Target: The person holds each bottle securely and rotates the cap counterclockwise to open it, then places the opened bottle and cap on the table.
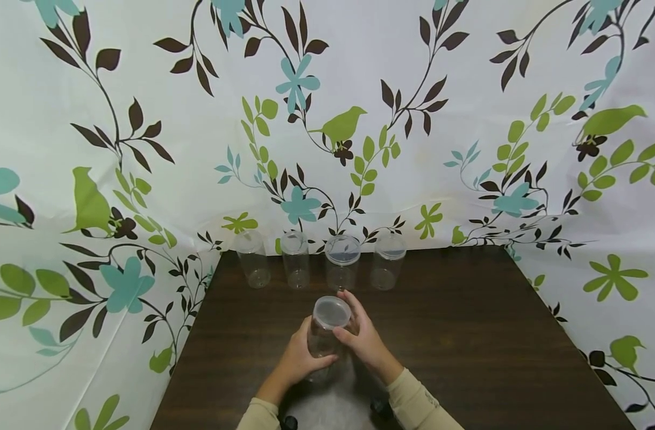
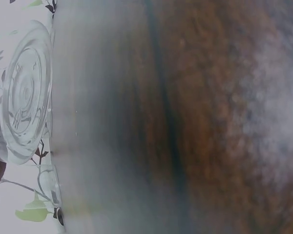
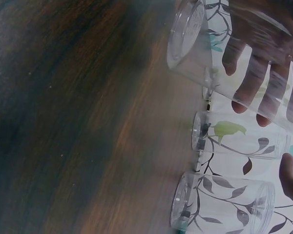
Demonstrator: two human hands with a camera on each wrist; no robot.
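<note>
Clear jar (image 1: 322,339) in both hands (image 1: 299,358) (image 1: 369,345)

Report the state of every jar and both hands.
Held jar, lifted off the table, tilted, apparently lidded.
Left hand, gripping the held jar's side.
Right hand, gripping it near the top.
Leftmost back jar, standing.
Second back jar, standing.
Third back jar, standing.
Rightmost back jar, standing.
</note>
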